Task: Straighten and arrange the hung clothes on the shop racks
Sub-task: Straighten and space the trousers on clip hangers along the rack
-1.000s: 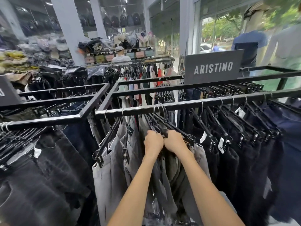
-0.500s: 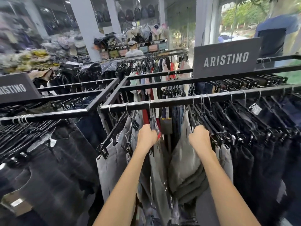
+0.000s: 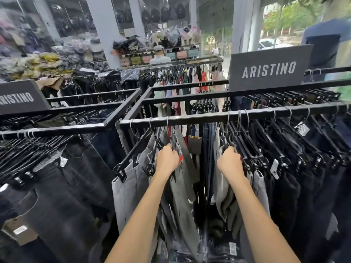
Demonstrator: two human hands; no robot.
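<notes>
Indoors, left hand (image 3: 167,158) fingers clench grey trousers (image 3: 131,185); right hand (image 3: 230,161) fingers clench hangers (image 3: 247,154) under black rail (image 3: 190,119)

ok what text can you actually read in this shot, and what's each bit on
"ARISTINO": dark sign board standing on the right rack.
"RISTINO", first letter cut off at the frame edge: dark sign board on the left rack.
"ARISTINO": small print on a black hanger, left rack.
Hang tags and paper labels: too small or blurred to read.

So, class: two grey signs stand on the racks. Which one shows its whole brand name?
The right-hand sign, above the dark trousers: it reads ARISTINO in full. The left sign is cut off by the picture's edge.
</notes>
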